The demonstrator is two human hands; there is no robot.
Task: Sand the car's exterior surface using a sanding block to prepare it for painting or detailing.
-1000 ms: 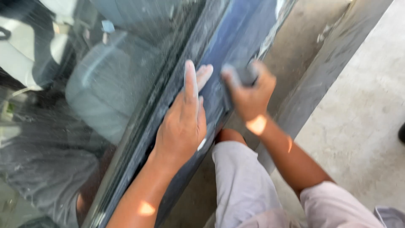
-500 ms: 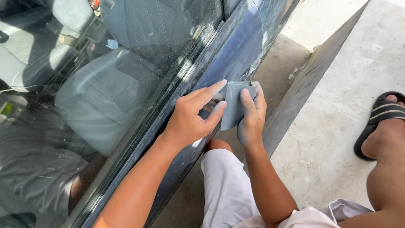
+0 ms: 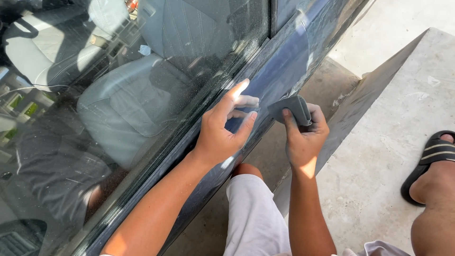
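Note:
I face the side of a dark blue car door with a dusty window above it. My right hand grips a folded grey sanding pad and holds it against the door panel. My left hand rests beside it on the door just below the window sill, fingers spread, holding nothing. A dull sanded patch shows on the panel above the pad.
Grey car seats show through the glass. My knee in light shorts is below the hands. A concrete curb and floor lie to the right, where another person's foot in a black sandal stands.
My left hand has let go of the pad and shifted left onto the door. The right hand alone now holds the pad, slightly lower and folded.

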